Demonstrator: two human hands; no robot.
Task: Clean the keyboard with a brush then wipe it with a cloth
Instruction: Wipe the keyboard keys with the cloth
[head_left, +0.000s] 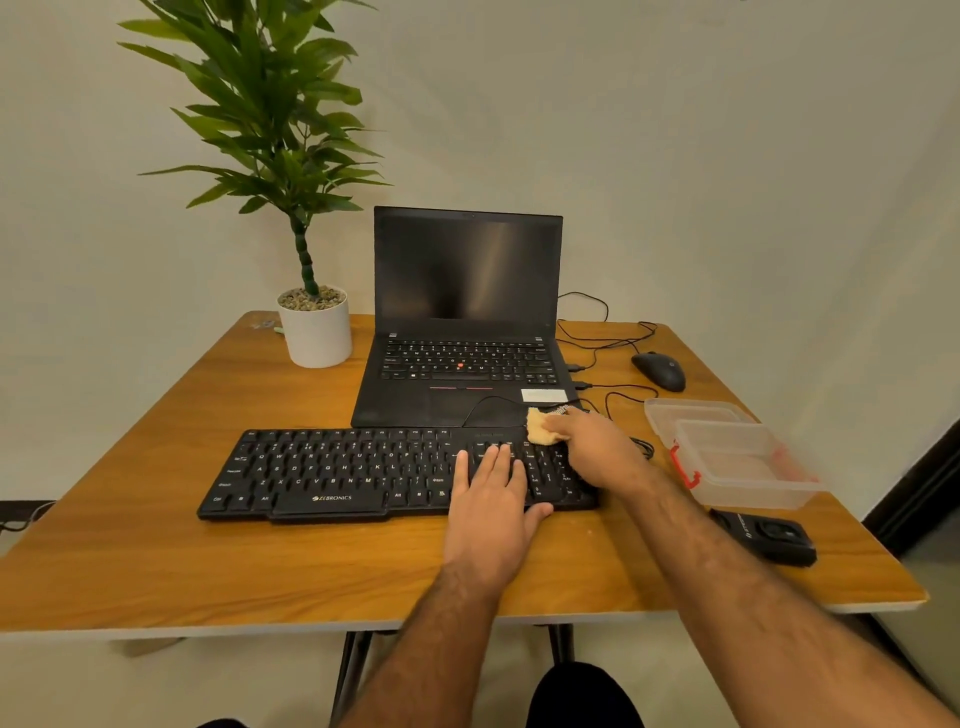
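Your right hand (592, 447) presses a small tan cloth (541, 427) onto the upper right corner of the black keyboard (363, 473), centre of frame, fingers curled over the wad. Your left hand (493, 499) lies flat with straight fingers on the keys just left of the number pad, holding the board down and gripping nothing. The wipe step looks underway, with most of the board to the left not yet covered, judging by the cloth's place.

Risks:
- The keyboard cable (488, 402) loops over the laptop (462, 332) palm rest, right by the cloth. A wide stroke could snag it and tug the plug.
- The cloth is at the board's far edge, so an overshoot rubs the laptop instead.
- Lift the left hand and the board may skid on the table (156, 545) during a sideways wipe.
- Your right forearm passes close to the clear plastic box (737, 457) at right of frame, so an elbow swing could knock it or the black device (769, 538) below it.
- Pressing hard could pop keycaps.

No brush visible; can't tell where it is.
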